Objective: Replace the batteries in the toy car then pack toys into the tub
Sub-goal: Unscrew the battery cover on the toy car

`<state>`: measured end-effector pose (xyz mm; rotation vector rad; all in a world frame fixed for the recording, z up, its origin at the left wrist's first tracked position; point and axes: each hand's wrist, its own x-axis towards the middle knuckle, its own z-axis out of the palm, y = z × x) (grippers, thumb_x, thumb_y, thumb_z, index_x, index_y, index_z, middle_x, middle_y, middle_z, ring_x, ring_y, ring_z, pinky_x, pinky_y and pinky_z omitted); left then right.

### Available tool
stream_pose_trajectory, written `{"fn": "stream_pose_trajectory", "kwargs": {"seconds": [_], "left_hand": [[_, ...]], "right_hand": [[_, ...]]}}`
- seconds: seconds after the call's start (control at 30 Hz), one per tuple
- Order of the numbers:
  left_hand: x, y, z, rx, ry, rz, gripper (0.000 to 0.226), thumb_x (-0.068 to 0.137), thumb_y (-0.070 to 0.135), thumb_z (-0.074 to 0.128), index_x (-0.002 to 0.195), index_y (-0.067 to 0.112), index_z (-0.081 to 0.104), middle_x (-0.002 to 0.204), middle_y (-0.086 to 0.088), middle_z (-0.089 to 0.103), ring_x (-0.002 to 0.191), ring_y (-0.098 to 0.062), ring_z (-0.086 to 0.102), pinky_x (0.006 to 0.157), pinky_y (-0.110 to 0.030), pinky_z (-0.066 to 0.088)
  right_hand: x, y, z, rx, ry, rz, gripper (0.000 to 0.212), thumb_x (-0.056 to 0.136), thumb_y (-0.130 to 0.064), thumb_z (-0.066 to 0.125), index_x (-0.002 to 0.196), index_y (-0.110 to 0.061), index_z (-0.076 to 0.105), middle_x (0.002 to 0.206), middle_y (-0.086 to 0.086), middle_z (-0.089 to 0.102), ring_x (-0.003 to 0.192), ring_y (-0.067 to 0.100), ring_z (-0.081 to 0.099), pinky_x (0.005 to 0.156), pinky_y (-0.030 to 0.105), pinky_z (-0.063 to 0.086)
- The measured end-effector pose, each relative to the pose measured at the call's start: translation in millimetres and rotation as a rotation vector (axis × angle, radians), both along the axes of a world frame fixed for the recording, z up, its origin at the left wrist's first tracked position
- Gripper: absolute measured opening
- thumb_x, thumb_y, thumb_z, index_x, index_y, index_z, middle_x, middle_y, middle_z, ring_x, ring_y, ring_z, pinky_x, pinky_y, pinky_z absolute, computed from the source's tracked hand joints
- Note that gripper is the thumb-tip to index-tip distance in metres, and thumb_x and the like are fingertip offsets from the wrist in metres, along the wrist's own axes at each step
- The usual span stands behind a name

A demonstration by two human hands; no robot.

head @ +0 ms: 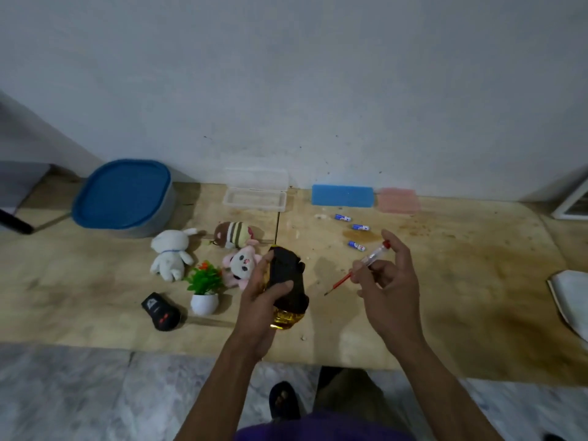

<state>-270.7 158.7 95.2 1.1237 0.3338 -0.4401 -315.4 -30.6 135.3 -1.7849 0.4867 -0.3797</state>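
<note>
My left hand (259,294) grips the toy car (288,281) upside down above the wooden table, its black underside up and its gold body below. My right hand (386,275) holds a clear-handled screwdriver (359,268) with a red cap, tip pointing down-left, a short way right of the car. Three blue batteries (360,227) lie on the table beyond my right hand. The grey tub (124,198) with its blue lid on stands at the back left. A white plush (170,254), a striped plush (237,234) and a pink plush (241,265) lie left of the car.
A small potted fake plant (205,289) and a black remote (160,311) sit near the front left. An open clear plastic case (256,190), a blue sponge (342,195) and a pink pad (397,200) line the wall. Papers (571,300) lie at the right edge.
</note>
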Motion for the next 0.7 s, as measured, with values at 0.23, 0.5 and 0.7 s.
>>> {"fn": "stream_pose_trajectory", "kwargs": {"seconds": [0.23,0.5,0.7], "left_hand": [[-24.5,23.9,15.9,-0.074,0.016,-0.105,0.079,0.077,-0.004,0.071,0.143,0.035,0.050,0.127,-0.014,0.068,0.112,-0.039,0.067,0.096,-0.054,0.052],[-32.3,1.6,46.4,0.113,-0.197,-0.276,0.088,0.068,0.006,0.086,0.139,0.040,0.044,0.135,-0.006,0.058,0.110,-0.028,0.067,0.084,-0.047,0.061],[-35.9,-23.2,62.5,0.160,-0.293,-0.391,0.089,0.068,-0.006,0.085,0.136,0.035,0.044,0.133,-0.003,0.057,0.107,-0.023,0.069,0.078,-0.040,0.062]], "right_hand": [[-14.8,24.2,36.3,0.004,-0.081,-0.005,0.060,0.094,-0.018,0.068,0.142,-0.040,0.039,0.091,0.004,0.072,0.081,0.017,0.075,0.074,0.047,0.063],[-19.6,26.7,69.3,-0.015,-0.158,0.011,0.069,0.091,-0.014,0.073,0.145,-0.038,0.037,0.094,-0.007,0.063,0.082,0.017,0.075,0.073,0.050,0.062],[-31.2,13.1,75.2,-0.100,-0.217,-0.016,0.073,0.095,-0.014,0.067,0.152,-0.035,0.027,0.104,-0.006,0.072,0.091,0.015,0.074,0.075,0.047,0.062]]}}
